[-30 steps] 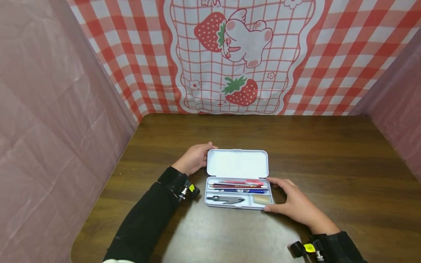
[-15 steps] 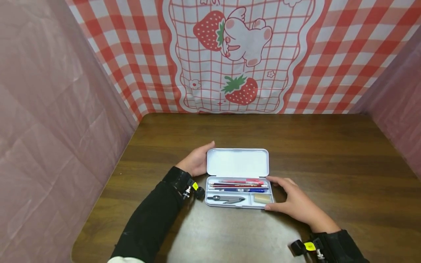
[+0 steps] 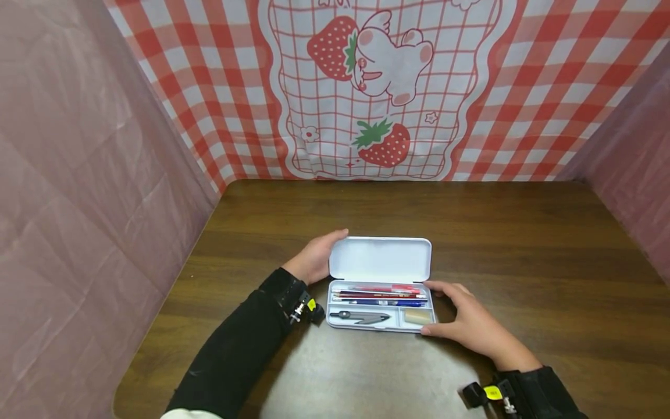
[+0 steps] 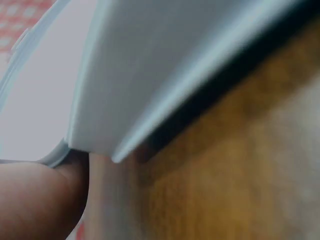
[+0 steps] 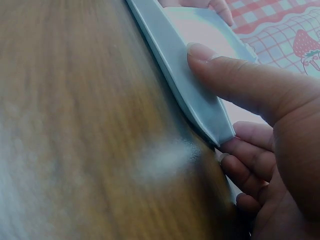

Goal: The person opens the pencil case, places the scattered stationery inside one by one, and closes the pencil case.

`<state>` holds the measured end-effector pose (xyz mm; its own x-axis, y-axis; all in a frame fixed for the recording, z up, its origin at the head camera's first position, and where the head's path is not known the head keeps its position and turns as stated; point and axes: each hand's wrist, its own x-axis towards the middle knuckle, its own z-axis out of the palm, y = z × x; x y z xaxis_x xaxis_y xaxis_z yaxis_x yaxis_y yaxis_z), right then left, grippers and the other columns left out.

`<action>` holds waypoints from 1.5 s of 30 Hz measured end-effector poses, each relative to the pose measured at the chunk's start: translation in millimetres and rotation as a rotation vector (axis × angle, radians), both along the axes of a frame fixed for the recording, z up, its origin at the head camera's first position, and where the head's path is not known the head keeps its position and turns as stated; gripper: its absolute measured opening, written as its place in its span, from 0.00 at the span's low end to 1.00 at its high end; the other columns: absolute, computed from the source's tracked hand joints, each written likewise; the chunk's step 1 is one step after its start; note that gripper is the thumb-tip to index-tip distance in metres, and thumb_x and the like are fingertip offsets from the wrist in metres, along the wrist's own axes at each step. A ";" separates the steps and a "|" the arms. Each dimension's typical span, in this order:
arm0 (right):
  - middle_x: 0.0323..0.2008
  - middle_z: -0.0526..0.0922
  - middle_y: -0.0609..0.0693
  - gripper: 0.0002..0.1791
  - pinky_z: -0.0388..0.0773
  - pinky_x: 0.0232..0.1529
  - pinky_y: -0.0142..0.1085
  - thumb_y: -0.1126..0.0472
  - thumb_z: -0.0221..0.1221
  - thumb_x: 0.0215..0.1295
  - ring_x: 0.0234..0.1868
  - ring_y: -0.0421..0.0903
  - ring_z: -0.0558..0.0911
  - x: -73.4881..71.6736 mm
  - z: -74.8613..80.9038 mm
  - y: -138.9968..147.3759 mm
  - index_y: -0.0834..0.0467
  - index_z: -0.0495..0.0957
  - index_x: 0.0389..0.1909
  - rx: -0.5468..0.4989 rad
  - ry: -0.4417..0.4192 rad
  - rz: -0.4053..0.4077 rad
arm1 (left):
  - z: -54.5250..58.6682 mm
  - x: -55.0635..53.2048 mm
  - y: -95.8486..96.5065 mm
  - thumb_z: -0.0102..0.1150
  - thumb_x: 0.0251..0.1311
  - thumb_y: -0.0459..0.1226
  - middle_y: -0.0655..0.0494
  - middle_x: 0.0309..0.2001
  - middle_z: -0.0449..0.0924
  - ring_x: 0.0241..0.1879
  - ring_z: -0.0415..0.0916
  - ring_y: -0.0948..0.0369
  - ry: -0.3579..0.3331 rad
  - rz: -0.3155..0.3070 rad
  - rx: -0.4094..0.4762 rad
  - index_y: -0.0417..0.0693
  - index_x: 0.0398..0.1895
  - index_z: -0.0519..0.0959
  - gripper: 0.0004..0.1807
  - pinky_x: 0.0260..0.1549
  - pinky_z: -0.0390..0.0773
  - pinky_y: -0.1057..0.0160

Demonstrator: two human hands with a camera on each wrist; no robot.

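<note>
A white pencil case (image 3: 361, 328) lies unfolded on the table, its lid (image 3: 380, 259) tipped back away from me. Inside are a grey drawing compass (image 3: 361, 317), a beige eraser (image 3: 417, 316), a blue pen (image 3: 392, 303), and red pens or pencils above it. My left hand (image 3: 313, 257) holds the lid's left edge, thumb by its far corner and the other fingers mostly hidden. With thumb at the near right corner and forefinger at the far one, my right hand (image 3: 468, 323) grips the tray's right end. In the right wrist view, the thumb (image 5: 240, 82) lies against the case wall.
The case sits on a brown wooden table (image 3: 523, 250). A red checked cloth (image 3: 220, 75) with strawberries hangs behind its far edge. Pink curtains (image 3: 94, 203) flank both sides.
My left hand has shifted slightly right, its thumb now over the lid's far left corner. The lid has grown a little wider in view, as if raised slightly. My right hand stays put.
</note>
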<state>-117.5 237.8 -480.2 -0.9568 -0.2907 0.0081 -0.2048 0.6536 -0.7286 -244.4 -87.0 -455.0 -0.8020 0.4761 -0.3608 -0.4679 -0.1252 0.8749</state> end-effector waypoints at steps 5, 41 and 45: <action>0.58 0.77 0.59 0.50 0.65 0.62 0.60 0.44 0.82 0.46 0.61 0.59 0.73 -0.6 1.0 -1.7 0.61 0.70 0.67 -0.033 0.007 -0.003 | 7.3 10.3 -2.6 0.45 0.79 0.48 0.42 0.64 0.73 0.63 0.70 0.52 0.128 -0.060 -0.104 0.32 0.69 0.68 0.30 0.67 0.67 0.47; 0.64 0.75 0.63 0.59 0.62 0.63 0.64 0.46 0.82 0.45 0.66 0.64 0.69 -0.3 1.8 -0.4 0.61 0.63 0.75 -0.052 -0.002 0.007 | 26.6 84.5 -12.8 0.34 0.82 0.52 0.52 0.79 0.57 0.78 0.51 0.60 1.253 -0.686 -0.943 0.47 0.81 0.58 0.32 0.73 0.53 0.57; 0.61 0.76 0.61 0.59 0.62 0.63 0.63 0.47 0.83 0.44 0.64 0.62 0.71 -0.3 0.0 0.4 0.62 0.64 0.75 -0.063 0.006 0.015 | 20.3 92.7 -9.8 0.32 0.82 0.51 0.47 0.81 0.50 0.80 0.43 0.58 1.334 -0.740 -1.024 0.44 0.82 0.52 0.33 0.75 0.46 0.57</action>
<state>-117.8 238.2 -480.2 -0.9521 -0.3039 0.0328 -0.2190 0.6034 -0.7667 -151.7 -96.8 -434.6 -0.5170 0.8526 -0.0760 0.8158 0.5177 0.2577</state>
